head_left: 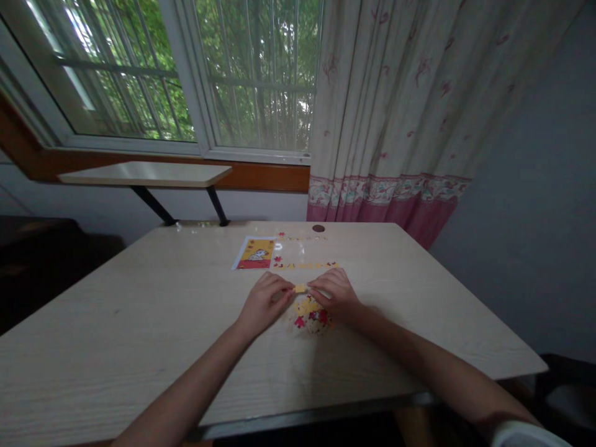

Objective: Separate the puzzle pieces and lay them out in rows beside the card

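Between my two hands is a small yellow puzzle piece, pinched at its left end by my left hand and at its right end by my right hand. Whether it is one piece or two joined is too small to tell. Just below my fingers lies a loose pile of puzzle pieces, yellow, red and pale. A row of mostly yellow pieces runs across the table beyond my hands. Left of that row is a picture sheet with a white animal on yellow and red.
The light wood table carries a farther row of small pieces and a dark round disc near its back edge. A raised shelf stands at the back left. Behind are a barred window and a curtain.
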A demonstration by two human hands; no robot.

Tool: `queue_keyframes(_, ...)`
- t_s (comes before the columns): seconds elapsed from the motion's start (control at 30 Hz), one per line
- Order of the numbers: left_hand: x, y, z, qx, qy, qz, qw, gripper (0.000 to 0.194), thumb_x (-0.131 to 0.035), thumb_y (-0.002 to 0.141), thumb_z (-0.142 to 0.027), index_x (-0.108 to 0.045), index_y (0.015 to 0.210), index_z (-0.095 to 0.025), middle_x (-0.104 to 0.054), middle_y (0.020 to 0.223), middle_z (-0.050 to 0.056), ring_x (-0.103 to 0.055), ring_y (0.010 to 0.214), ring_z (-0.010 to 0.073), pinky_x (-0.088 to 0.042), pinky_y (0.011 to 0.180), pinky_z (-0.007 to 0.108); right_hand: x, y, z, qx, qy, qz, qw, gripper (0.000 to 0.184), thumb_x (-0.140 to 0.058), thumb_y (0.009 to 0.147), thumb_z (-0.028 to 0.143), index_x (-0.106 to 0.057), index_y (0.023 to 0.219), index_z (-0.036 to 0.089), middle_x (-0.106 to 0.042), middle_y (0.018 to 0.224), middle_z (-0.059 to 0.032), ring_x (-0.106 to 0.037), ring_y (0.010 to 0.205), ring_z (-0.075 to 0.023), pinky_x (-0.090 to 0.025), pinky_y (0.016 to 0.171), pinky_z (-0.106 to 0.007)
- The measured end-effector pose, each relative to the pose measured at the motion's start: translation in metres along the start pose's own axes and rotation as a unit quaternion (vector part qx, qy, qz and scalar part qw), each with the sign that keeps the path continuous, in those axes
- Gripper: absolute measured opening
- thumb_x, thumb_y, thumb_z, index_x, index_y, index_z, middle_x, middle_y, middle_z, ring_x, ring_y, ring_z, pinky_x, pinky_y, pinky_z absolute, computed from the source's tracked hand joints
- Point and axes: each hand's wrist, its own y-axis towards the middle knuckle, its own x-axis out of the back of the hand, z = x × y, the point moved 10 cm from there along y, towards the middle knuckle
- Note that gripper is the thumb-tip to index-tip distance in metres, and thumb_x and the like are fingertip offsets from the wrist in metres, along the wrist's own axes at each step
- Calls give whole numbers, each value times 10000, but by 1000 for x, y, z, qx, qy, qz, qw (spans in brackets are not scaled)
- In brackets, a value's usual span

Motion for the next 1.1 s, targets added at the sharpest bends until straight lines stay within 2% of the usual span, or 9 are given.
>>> queue_keyframes(0.3, -6, 0, -5, -15, 17, 26, 999, 147, -506, 841, -270, -621, 845, -178, -616, 788, 51, -521, 774, 170, -425, 715, 313, -4, -1, -4, -23, 3, 14, 1000, 150, -570, 812, 350, -672, 802, 242, -662, 726, -14, -558, 729, -143, -353, 759, -321)
queue_keyframes(0.43, -4, 0, 1, 0, 17, 31, 999, 152, -520, 829, -297, -620, 861, -187, -617, 816, 50, -526, 787, 174, -427, 722, 320, 12, 0, -24, -81, 19, -46, 995, 170, -567, 811, 351, -675, 758, 231, -660, 724, -28, -570, 731, -156, -381, 767, -332)
queue_keyframes(0.57, -6, -1, 5, 8, 9, 60, 998, 159, -511, 832, -303, -621, 821, -188, -618, 794, 40, -527, 780, 169, -425, 722, 314, 27, -3, -48, -150, 46, -110, 981, 158, -586, 796, 341, -680, 752, 222, -665, 756, -42, -583, 759, -170, -419, 733, -324)
queue_keyframes(0.87, -9, -2, 3, 8, 1, 88, 996, 189, -490, 840, -314, -620, 795, -185, -617, 764, 37, -528, 757, 162, -430, 720, 308, 26, -5, -61, -193, 84, -110, 971, 146, -603, 778, 333, -689, 767, 216, -663, 767, -52, -579, 749, -170, -445, 722, -323)
queue_keyframes(0.97, -9, -2, 3, 5, 4, 88, 996, 192, -489, 841, -314, -617, 788, -182, -615, 752, 39, -531, 750, 164, -433, 713, 308, 40, -1, -77, -203, 78, -114, 969, 161, -601, 775, 341, -687, 772, 205, -659, 772, -54, -567, 732, -164, -445, 700, -307)
queue_keyframes(1.1, -9, -2, 4, 3, 13, 89, 996, 185, -487, 841, -304, -614, 781, -183, -611, 741, 41, -531, 742, 167, -433, 703, 310, 59, -2, -120, -234, 64, -91, 966, 185, -599, 761, 346, -687, 776, 184, -661, 773, -59, -547, 678, -152, -438, 649, -285)
